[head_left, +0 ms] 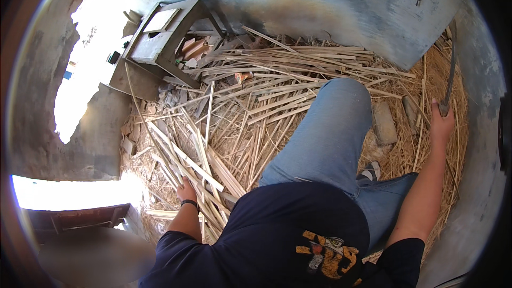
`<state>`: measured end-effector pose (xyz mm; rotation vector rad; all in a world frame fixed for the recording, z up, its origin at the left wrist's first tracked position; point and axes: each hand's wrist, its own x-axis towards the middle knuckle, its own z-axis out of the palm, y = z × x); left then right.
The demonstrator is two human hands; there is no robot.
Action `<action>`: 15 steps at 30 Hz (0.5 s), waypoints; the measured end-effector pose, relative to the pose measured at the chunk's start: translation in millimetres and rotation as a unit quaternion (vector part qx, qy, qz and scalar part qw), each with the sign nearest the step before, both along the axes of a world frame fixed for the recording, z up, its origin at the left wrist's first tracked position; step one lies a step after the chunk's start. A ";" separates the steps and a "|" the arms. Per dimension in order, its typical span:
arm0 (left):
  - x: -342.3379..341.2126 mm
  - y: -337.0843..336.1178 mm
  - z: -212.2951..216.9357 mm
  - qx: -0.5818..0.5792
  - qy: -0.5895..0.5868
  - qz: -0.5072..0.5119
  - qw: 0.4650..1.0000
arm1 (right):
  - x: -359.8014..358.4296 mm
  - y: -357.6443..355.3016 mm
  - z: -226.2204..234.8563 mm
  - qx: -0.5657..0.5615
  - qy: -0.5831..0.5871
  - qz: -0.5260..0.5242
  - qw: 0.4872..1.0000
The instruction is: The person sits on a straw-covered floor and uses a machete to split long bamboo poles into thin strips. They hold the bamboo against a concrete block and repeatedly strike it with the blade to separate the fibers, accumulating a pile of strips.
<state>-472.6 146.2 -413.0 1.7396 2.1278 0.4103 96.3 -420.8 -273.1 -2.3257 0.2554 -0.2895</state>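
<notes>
Strips (188, 159) at left hand (186, 191), blade (452, 69) in right hand (441, 124)

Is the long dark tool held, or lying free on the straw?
Held: the right hand grips the near end of the long dark tool.

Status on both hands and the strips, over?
Right hand grips long curved blade. Left hand on wooden strips, grip unclear. Bent knee hides some strips.

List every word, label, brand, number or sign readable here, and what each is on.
No text can be read.
Dark T-shirt: yellow-and-white graphic, no readable word.
Orange scrap among the wooden strips: too small to read.
Dark curved tool in the right hand: no lettering visible.
</notes>
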 end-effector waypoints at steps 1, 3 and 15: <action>2.6 -1.8 2.9 -0.023 0.016 0.013 1.000 | 0.8 -2.3 -1.4 -0.014 -0.013 0.000 1.000; -45.0 34.6 -43.2 -0.111 -0.006 0.023 0.993 | 7.0 -4.9 -9.4 -0.037 -0.040 0.003 0.999; 78.4 34.4 -101.4 -0.325 0.171 -0.368 0.855 | -2.1 5.4 46.3 0.098 -0.060 0.054 0.992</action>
